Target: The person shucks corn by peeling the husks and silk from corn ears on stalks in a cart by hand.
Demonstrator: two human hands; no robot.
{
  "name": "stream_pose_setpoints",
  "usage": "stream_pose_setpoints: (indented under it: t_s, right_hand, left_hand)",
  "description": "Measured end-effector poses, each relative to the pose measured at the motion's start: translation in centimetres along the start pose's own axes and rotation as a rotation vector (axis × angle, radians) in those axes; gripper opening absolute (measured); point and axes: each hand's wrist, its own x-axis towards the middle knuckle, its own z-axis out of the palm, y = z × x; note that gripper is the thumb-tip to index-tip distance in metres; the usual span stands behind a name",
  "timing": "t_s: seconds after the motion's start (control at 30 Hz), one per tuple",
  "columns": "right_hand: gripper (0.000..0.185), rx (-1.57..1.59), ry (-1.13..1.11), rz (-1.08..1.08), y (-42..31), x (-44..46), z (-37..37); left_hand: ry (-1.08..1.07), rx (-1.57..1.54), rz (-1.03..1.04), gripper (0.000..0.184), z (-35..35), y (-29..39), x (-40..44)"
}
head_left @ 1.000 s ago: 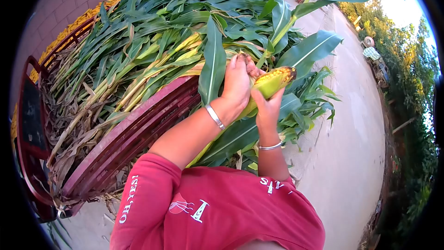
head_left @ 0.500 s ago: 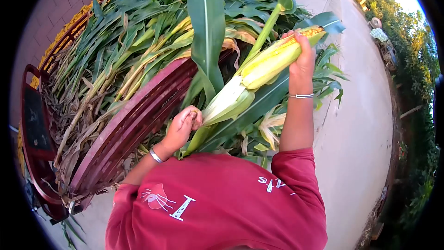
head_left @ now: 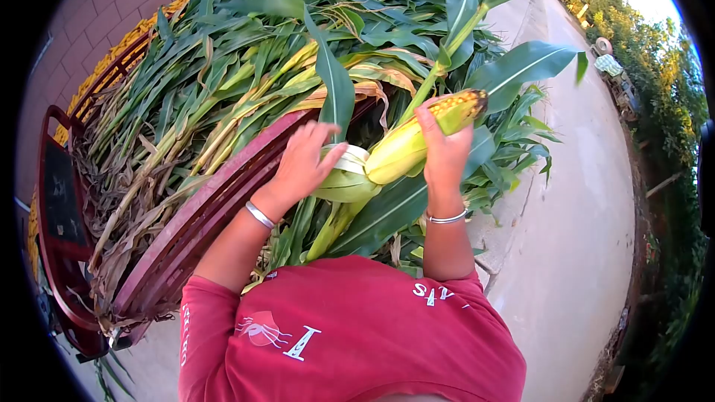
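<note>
My right hand [head_left: 447,150] is wrapped around the upper part of an ear of corn [head_left: 396,155], which is still on its green stalk [head_left: 332,229]. Yellow kernels show at the ear's dark tip, above my fingers; pale inner husk covers most of the rest. Folded down around the ear's base is a loose outer husk [head_left: 346,183]. My left hand [head_left: 304,158] is beside this husk with its fingers spread. Whether its fingertips touch the husk, I cannot tell.
A dark red cart [head_left: 216,193] on my left carries a large heap of cut corn stalks [head_left: 246,67]. Behind it are a brick wall [head_left: 112,0] and yellow corn cobs [head_left: 112,48]. Concrete paving [head_left: 566,201] runs along the right, bordered by bushes [head_left: 670,104].
My left hand has let go of the husk near the base, moved up and opened. My right hand and the ear have moved lower and left, and the outer husk is now folded down.
</note>
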Motion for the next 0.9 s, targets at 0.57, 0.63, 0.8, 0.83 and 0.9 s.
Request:
stream_pose_setpoints:
  t_s: [0.57, 0.63, 0.8, 0.83, 0.9]
  right_hand:
    - [0.054, 0.112, -0.321, 0.071, 1.0, -0.8, -2.1]
    - [0.052, 0.223, -0.252, 0.184, 0.8, -1.0, -1.8]
    - [0.048, 0.31, -0.418, 0.123, 0.5, -0.2, -2.2]
    - [0.048, 0.089, -0.357, 0.11, 0.7, -0.3, -2.2]
    - [0.047, 0.127, -0.352, 0.134, 0.6, -0.3, -2.0]
  left_hand:
    - [0.168, -0.26, 0.305, 0.03, 1.1, 9.3, 4.3]
    - [0.203, -0.197, 0.39, 0.027, 1.3, 9.6, 3.4]
    - [0.22, -0.229, 0.5, 0.022, 1.2, 9.6, 1.5]
    - [0.242, -0.336, 0.418, 0.022, 1.2, 9.3, 1.4]
    - [0.201, -0.43, 0.43, 0.017, 1.8, 8.5, 1.3]
